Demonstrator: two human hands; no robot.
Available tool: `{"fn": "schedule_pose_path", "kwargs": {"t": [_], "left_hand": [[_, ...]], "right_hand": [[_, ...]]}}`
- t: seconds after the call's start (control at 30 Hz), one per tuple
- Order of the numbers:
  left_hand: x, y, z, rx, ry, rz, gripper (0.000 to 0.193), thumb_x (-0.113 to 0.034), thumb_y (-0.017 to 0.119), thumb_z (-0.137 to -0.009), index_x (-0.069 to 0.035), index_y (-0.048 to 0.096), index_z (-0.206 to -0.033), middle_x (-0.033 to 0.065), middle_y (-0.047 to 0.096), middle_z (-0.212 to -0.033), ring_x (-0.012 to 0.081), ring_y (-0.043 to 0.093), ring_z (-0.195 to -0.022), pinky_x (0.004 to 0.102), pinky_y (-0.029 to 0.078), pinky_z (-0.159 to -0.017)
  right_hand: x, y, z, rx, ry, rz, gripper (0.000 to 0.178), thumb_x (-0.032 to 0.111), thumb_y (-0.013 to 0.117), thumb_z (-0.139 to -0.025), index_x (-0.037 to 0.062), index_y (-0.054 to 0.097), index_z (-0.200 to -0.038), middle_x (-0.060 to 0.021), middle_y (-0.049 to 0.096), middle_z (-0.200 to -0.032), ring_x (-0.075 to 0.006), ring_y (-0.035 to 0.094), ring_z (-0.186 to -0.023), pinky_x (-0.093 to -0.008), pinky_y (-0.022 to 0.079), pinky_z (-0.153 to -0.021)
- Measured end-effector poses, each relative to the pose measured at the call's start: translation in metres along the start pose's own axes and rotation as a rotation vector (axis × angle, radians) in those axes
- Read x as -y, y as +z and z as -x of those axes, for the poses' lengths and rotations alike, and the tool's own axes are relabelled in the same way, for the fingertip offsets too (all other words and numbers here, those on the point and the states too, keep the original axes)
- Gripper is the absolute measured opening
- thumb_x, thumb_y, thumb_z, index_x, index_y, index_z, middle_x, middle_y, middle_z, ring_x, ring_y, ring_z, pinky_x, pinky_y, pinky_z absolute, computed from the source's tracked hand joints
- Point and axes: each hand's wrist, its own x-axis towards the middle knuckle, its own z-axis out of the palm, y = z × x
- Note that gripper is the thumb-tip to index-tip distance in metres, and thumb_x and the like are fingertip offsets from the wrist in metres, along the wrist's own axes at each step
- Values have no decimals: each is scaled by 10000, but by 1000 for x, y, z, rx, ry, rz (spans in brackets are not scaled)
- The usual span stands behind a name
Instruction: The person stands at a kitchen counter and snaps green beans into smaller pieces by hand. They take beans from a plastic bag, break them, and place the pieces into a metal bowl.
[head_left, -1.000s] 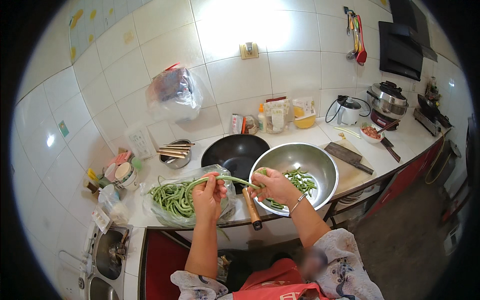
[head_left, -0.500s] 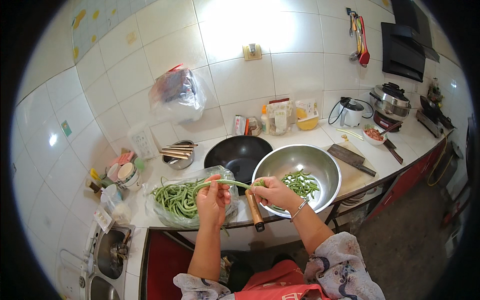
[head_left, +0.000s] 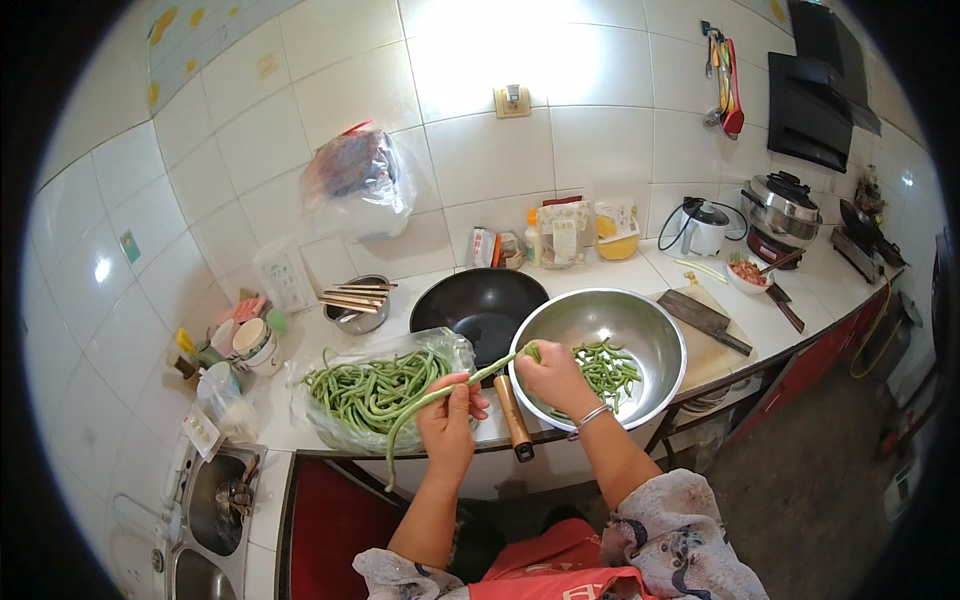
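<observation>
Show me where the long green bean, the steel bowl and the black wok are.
long green bean [head_left: 425,402], head view, middle of the pod
steel bowl [head_left: 600,318], head view, bare inner wall
black wok [head_left: 480,302], head view, inner surface

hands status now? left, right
Left hand: closed on a long bean, near its middle.
Right hand: closed, pinching the same bean's tip over the steel bowl.
</observation>
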Motion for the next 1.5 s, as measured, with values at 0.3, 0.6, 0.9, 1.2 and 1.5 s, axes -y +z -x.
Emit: {"fn": "schedule_pose_path", "kwargs": {"t": [0.3, 0.6, 0.9, 1.2, 1.5], "left_hand": [[-23, -28, -26, -64, -237, 376, 176, -157, 467, -916, -1, 536, -957, 74, 571, -729, 127, 534, -559, 222, 434, -456], [-16, -25, -15, 162, -324, 148, 172, -144, 474, -913, 0, 546, -973, 67, 571, -744, 98, 522, -567, 210, 417, -468], [-19, -41, -7, -89, -91, 63, 161, -133, 495, -902, 2, 558, -965, 64, 555, -734, 93, 504, -561, 211, 422, -480], [-17, -22, 15, -92, -22, -7, 128, -112, 473, -906, -10, 535, -953, 64, 547, -702, 110, 510, -536, 224, 438, -455], [-34, -42, -10, -105, -206, 330, 189, -197, 480, -915, -17, 540, -918, 52, 554, -686, 107, 497, -507, 205, 386, -407]], "right_hand": [[8, -19, 7, 244, 416, -922, 157, 171, 492, -868, 25, 525, -824, -52, 520, -592, -109, 458, -444, -217, 356, -391], [21, -5, 19, 704, 375, -581, 151, 158, 522, -867, 21, 565, -914, -43, 554, -628, -69, 432, -431, -175, 329, -386], [6, 2, 20, 228, -154, 203, 221, 206, 555, -762, -14, 576, -754, -147, 575, -628, -261, 571, -552, -371, 458, -532], [-4, 18, 7, -107, -214, 498, 223, 205, 538, -771, 1, 532, -683, -185, 591, -627, -322, 602, -604, -411, 478, -548], [21, 7, 19, 390, 354, -691, 164, 189, 502, -886, 30, 511, -924, -116, 606, -760, -172, 605, -619, -265, 500, -509]]}}
